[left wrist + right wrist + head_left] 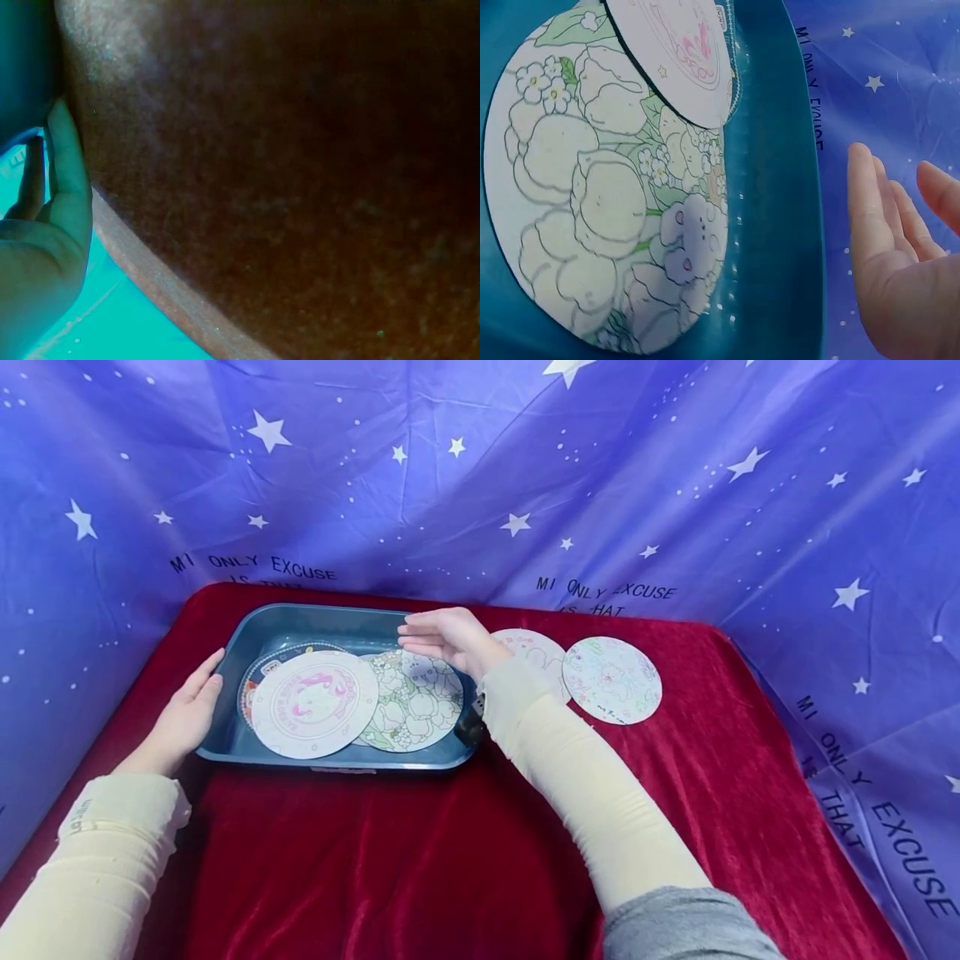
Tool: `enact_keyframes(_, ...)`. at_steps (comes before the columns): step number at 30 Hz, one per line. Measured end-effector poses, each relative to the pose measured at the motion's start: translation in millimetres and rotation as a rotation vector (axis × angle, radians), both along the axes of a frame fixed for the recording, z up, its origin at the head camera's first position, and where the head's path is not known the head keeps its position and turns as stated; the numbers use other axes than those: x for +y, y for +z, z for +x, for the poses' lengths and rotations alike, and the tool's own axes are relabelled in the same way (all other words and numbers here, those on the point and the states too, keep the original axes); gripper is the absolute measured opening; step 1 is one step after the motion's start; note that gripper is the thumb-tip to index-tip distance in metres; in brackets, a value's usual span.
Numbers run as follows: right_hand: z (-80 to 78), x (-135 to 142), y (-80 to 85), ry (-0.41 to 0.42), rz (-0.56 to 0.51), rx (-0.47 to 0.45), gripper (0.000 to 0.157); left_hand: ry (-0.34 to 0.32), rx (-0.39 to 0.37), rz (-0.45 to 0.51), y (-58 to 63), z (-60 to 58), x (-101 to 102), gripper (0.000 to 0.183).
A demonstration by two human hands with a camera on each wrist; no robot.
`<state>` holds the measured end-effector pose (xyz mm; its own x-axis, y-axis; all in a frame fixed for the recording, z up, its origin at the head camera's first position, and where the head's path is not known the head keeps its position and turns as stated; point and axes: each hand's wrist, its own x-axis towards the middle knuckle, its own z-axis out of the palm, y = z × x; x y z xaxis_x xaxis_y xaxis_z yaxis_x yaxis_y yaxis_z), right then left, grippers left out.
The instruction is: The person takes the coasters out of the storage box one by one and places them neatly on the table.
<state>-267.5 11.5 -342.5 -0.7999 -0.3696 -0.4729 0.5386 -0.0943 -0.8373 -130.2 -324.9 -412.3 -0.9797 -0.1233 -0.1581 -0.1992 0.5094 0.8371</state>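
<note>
We've got blue tray (pixel 322 627) on red cloth (pixel 337 860), left hand (pixel 187 714) at its left end, fingers pretty straight, touching outer side. Right hand (pixel 450 635) above tray's back right corner, fingers straight, holding nothing that we can see. In tray: pink-print disc (pixel 315 704) lying over dark-edged disc (pixel 251 681) and overlapping flower disc (pixel 416 710). We also spot doodle disc (pixel 612 681) on cloth right of tray, pale disc (pixel 536 652) just beside it, partly behind right sleeve (pixel 570 777).
</note>
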Motion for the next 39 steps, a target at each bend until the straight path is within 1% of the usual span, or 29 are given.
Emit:
enact_keyframes(4,-0.1,-1.6,-8.2,-0.015,-0.037,-0.028,0.039,0.000,-0.006,0.004,1.0,1.0,0.6,0.057)
enact_keyframes(10,-0.9,-4.7,-17.9,-0.026,-0.086,-0.036,0.041,0.006,0.005,0.011,1.3,2.3,0.2,0.057)
enact_keyframes(16,-1.8,-6.9,-27.6,-0.035,-0.128,-0.047,0.043,0.006,0.010,0.007,-0.1,0.9,-1.0,0.058)
enact_keyframes(28,2.1,-14.3,-43.0,0.006,-0.149,0.024,0.047,0.017,-0.002,0.013,0.2,-0.4,0.6,0.057)
enact_keyframes(29,-0.3,-14.3,-48.4,0.007,-0.160,0.027,0.047,0.017,-0.003,0.015,0.2,-0.3,0.7,0.057)
enact_keyframes(35,-0.2,-15.9,-55.9,0.006,-0.127,0.018,0.046,0.016,0.000,0.010,-0.3,-0.1,-0.4,0.057)
enact_keyframes(36,2.2,-16.5,-52.9,0.011,-0.115,0.012,0.047,0.015,0.001,0.007,-0.4,-0.1,-0.7,0.057)
enact_keyframes(39,2.8,-16.7,-53.8,0.020,-0.120,0.006,0.047,0.015,0.003,0.005,-0.4,-0.2,-1.7,0.057)
